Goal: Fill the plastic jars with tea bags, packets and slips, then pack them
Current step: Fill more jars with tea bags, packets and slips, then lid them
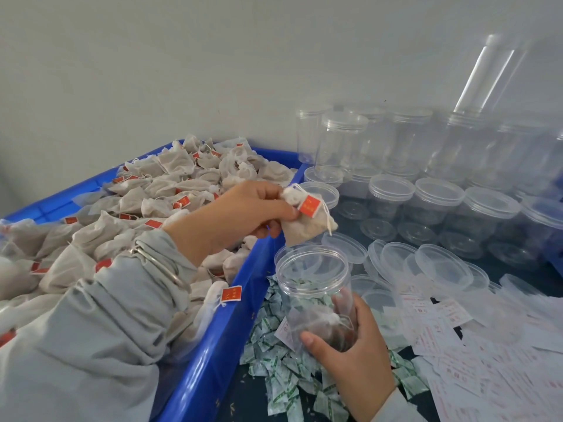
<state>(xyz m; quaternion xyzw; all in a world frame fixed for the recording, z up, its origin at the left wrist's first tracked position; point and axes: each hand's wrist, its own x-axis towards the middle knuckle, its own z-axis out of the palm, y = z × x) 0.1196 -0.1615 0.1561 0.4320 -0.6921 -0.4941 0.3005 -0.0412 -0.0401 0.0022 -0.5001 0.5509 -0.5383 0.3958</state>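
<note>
— Blue plastic, that crate (231, 324) on the left: what fills it?

— Tea bags (158, 184) with red tags, heaped to the rim. The left hand (243, 211) reaches out over the crate's right edge, and its fingers (274, 197) pinch one tea bag (307, 220) by its gathered top, so the bag hangs just above the mouth of the open jar (313, 290).

— And who holds the jar?

— The right hand (350, 345) grips it low down, thumb across the near side and the fingers curled round the far side. The jar stands upright, just right of the crate, and at least one tea bag already lies at its bottom.

— What lies around it on the table (380, 236)?

— Green-and-white packets (280, 376) are scattered beneath and near the jar. White slips (463, 354) with red print spread to the right. Loose clear lids (438, 266) lie beyond those, and lidded empty jars (438, 205) are stacked against the far wall.

— Anything on the left arm?

— A grey sleeve (100, 339) and a silver bangle (158, 263) at the wrist.
</note>
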